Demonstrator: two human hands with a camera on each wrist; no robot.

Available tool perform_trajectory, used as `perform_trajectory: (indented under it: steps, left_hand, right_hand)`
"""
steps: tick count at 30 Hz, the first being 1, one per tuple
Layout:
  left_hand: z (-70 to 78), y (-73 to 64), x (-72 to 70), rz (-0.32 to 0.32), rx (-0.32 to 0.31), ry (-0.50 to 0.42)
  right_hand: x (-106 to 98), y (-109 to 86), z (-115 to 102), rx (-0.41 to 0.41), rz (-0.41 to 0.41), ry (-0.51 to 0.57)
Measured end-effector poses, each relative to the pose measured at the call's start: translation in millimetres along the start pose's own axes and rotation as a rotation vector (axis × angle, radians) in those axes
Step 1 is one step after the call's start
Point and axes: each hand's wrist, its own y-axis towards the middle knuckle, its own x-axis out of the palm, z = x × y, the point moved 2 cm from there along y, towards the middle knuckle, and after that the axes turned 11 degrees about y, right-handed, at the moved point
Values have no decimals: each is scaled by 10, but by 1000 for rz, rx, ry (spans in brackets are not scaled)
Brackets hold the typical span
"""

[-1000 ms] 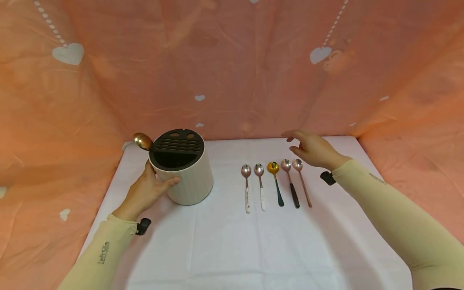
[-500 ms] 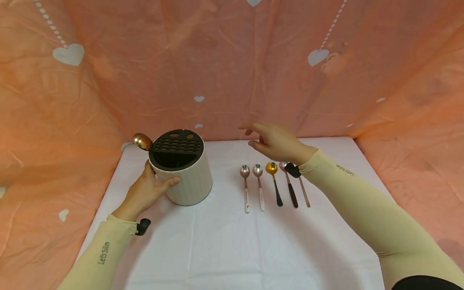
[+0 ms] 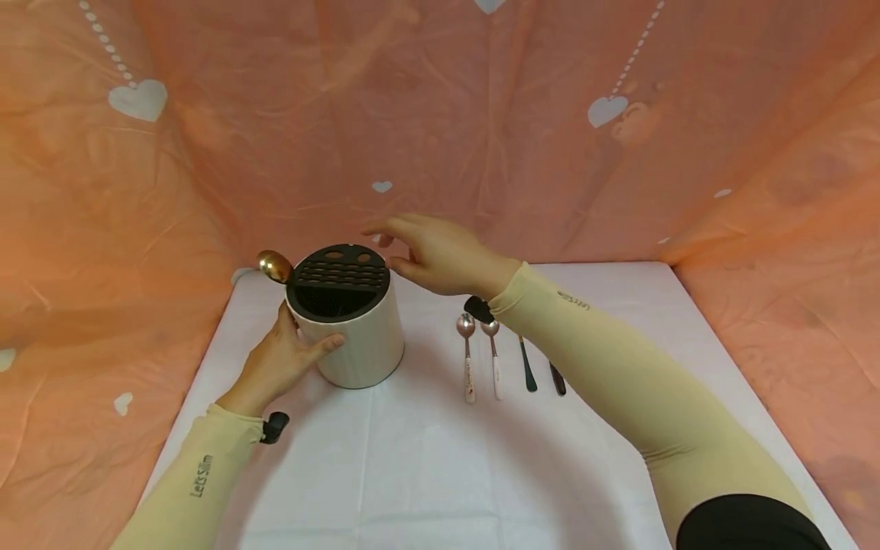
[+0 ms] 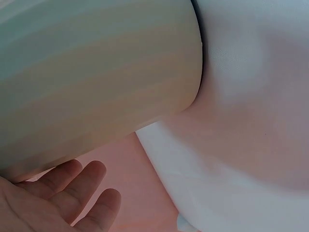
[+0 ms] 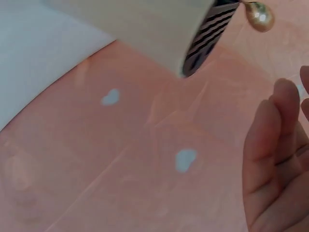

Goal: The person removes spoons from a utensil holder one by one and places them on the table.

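Observation:
A white ribbed utensil holder point(image 3: 359, 351) with a black slotted lid point(image 3: 337, 279) stands on the left part of the table. My left hand point(image 3: 275, 359) holds its left side, thumb across the front; the left wrist view shows some fingers off the wall. The bowl of a gold spoon point(image 3: 275, 266) sticks out at the rim's left; its handle is hidden. My right hand point(image 3: 440, 256), holding nothing, hovers at the lid's right edge with fingers loosely bent. In the right wrist view, its fingers point(image 5: 263, 140) are apart from the holder and spoon.
Two spoons with white handles, one silver spoon point(image 3: 466, 327) and its neighbour point(image 3: 497, 374), lie right of the holder. A dark green handle point(image 3: 528, 370) and a black handle point(image 3: 558, 380) show beside my right sleeve, which covers the rest. Pink cloth point(image 3: 440, 114) hangs behind the white table.
My right hand has moved left, from above the right end of the spoon row to the holder's lid. My left hand and the holder have stayed in place.

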Motion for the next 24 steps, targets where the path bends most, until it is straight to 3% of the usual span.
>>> perform_trajectory:
  steps: [14,24]
  left_hand:
    - [-20,7,9,-10,-8,12]
    - [-24,-2,-15,-20,-35,9]
  right_hand:
    - [362,615,-288,35,-137,-78]
    - [641,889,-396,54,-238,-97]
